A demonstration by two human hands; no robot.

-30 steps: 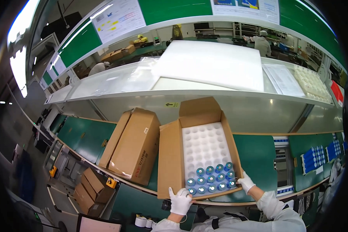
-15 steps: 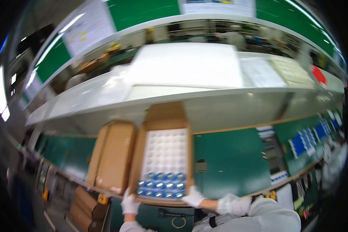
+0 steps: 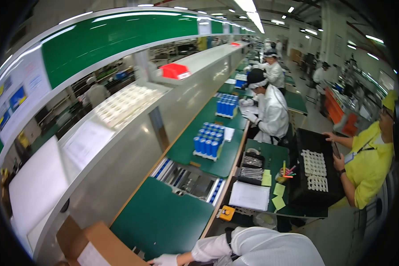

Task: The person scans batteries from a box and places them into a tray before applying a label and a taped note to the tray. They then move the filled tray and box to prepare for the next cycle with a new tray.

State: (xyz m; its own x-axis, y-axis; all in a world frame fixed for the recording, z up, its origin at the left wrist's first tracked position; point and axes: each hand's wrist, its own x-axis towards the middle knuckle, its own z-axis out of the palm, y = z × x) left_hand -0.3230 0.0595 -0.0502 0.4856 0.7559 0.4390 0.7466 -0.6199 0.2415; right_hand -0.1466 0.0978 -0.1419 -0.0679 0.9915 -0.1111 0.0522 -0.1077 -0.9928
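The cardboard box [image 3: 104, 248] sat at the bottom left on the green table [image 3: 164, 221], mostly cut off by the frame. A gloved hand [image 3: 166, 259] rested flat right beside its corner, gripping nothing; couldn't tell which hand, the other wasn't showing. Box looked stiff but dentable, probably hefty if loaded, so I'd grab it low at both sides.

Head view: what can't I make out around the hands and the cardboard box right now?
- Left hand: out of the head view, beyond the lower edge; its grip cannot be judged.
- Right hand: white-gloved, at the bottom edge by the cardboard box; fingers partly cut off, grip unclear.
- Box contents: hidden, since only a corner shows at the frame's rim.
- Blue cylinders on the green bench: too small to identify.
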